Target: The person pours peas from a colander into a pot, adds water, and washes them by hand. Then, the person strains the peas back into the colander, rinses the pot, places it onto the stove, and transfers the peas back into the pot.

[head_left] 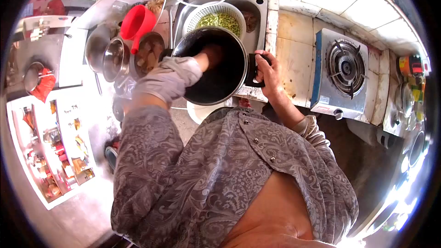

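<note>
A large dark-bottomed pot (193, 93) with black side handles is held tilted at the front of the sink, its open mouth facing me. My right hand (270, 76) is closed around its right handle. My left hand (212, 55) reaches inside the pot; its fingers are lost in the dark interior, so I cannot see whether they hold anything. Grey sleeve cloth is bunched at that wrist. Just behind the pot, a white colander (195, 22) sits in the metal sink (260, 23), holding chopped green pieces (225, 22).
Left of the sink are a red dipper (138, 22) and several metal bowls (115, 57). A single-burner gas stove (344, 71) stands on the tiled counter (294, 59) to the right. Below the pot is a white basin (196, 114). A shelf with jars (59, 149) is at far left.
</note>
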Demonstrator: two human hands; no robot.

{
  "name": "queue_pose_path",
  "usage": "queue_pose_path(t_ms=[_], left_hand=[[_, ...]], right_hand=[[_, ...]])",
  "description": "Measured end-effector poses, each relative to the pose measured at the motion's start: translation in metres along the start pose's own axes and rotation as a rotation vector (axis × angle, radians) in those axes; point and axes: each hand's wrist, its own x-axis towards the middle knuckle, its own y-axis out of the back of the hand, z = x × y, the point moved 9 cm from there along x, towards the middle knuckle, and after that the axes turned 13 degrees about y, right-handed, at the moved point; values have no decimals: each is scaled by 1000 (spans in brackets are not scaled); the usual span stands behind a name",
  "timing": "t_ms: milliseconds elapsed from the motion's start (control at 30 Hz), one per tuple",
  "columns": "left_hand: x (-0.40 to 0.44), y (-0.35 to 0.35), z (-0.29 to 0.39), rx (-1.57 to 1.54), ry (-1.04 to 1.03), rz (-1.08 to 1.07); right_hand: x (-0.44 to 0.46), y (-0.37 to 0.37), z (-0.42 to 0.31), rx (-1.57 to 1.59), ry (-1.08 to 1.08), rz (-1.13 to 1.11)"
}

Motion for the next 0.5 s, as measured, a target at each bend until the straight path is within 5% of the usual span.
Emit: queue_pose_path(t_ms=[33,100,133,200,267,300,367,433,500], left_hand=[[-36,-1,1,247,-159,-227],[-112,50,59,155,-238,-513],[-97,23,78,-88,-210,-279],[-70,19,98,-312,-199,-148],[-18,50,90,-286,-227,-345],[4,24,51,-30,-179,-63],[-27,-4,-3,165,-50,-140],[-98,31,32,288,-62,-446],[-107,-21,87,-46,-170,-642]], right_hand=[[-1,1,-1,-12,-2,3],[-2,4,3,-14,-1,11],[0,4,3,-12,4,15],[4,2,1,-21,14,-19],[3,-2,-3,-26,3,-29],[3,-3,-5,-21,10,-25],[0,-6,-7,-17,13,-27],[0,-5,-1,-30,14,-14],[4,-2,0,-37,17,-17]])
